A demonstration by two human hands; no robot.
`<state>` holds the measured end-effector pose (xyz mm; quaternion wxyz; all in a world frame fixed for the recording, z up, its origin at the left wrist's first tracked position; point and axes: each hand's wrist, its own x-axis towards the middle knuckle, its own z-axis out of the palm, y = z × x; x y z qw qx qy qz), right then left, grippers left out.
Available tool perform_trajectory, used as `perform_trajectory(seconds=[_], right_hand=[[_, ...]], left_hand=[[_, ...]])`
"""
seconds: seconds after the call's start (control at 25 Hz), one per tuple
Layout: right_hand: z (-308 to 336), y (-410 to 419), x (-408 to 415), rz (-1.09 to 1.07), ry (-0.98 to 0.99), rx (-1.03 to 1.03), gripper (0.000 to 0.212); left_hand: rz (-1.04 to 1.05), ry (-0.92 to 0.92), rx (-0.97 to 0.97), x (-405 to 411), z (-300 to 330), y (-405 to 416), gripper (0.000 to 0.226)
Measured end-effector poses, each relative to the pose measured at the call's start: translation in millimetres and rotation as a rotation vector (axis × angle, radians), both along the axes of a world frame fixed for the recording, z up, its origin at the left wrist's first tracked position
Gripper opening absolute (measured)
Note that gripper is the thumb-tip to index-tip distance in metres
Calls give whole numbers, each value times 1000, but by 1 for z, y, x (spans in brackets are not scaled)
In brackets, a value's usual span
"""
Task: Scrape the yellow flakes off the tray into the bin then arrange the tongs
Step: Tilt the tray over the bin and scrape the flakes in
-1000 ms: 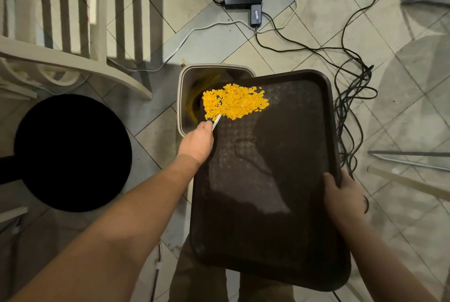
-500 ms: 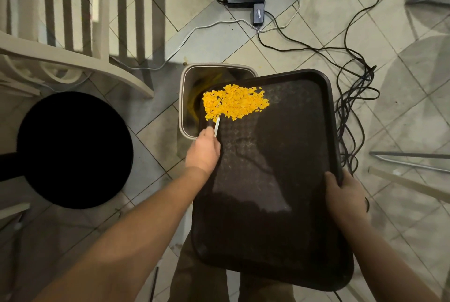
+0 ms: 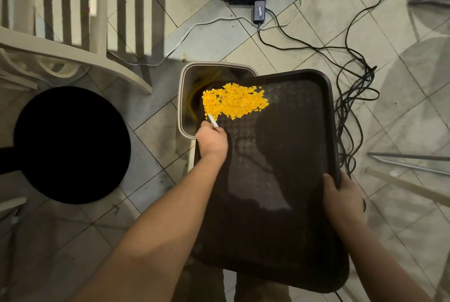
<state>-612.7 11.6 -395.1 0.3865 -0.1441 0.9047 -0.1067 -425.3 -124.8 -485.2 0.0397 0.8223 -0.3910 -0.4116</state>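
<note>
The left hand (image 3: 211,139), clenched on a white scraper (image 3: 212,120), has drawn back; yellow flakes (image 3: 233,101) beyond its fingers stay unscraped; right hand (image 3: 342,194) grips the tray (image 3: 280,204).

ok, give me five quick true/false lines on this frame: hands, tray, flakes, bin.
1. The right hand grips the tray at its right rim. True.
2. The flakes lie at the near end of the tray, by the person. False: they are piled at the far left corner, next to the bin.
3. The left hand holds a thin white tool whose tip reaches the edge of the pile. True.
4. The tray lies flat on the floor. False: it is held up, with its far corner over the bin.
5. The bin has a lid on it. False: it is open, with yellow visible inside.
</note>
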Motion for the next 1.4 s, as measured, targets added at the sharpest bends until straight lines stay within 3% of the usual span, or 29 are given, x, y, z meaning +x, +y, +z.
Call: perform_trajectory(seconds=[0.32, 0.44, 0.64, 0.8, 0.92, 1.12, 1.32, 1.4], right_hand=[[2, 2, -2, 3, 10, 5, 27], [3, 0, -3, 13, 6, 1, 27], [4, 0, -9, 28, -25, 5, 28], [2, -2, -5, 9, 5, 14, 27], [0, 0, -1, 8, 9, 6, 27], [0, 5, -2, 4, -32, 17, 26], [1, 4, -1, 18, 25, 27, 26], [1, 3, 1, 18, 39, 37, 26]], left_hand=[[290, -44, 21, 4, 18, 47, 12], [236, 58, -11, -5, 7, 25, 3], [187, 76, -134, -10, 11, 24, 14], [159, 37, -49, -4, 13, 59, 7], [201, 59, -36, -8, 0, 30, 12], [-125, -72, -103, 12, -8, -16, 11], [-684, -23, -49, 70, -4, 3, 9], [-814, -6, -27, 78, -6, 3, 9]])
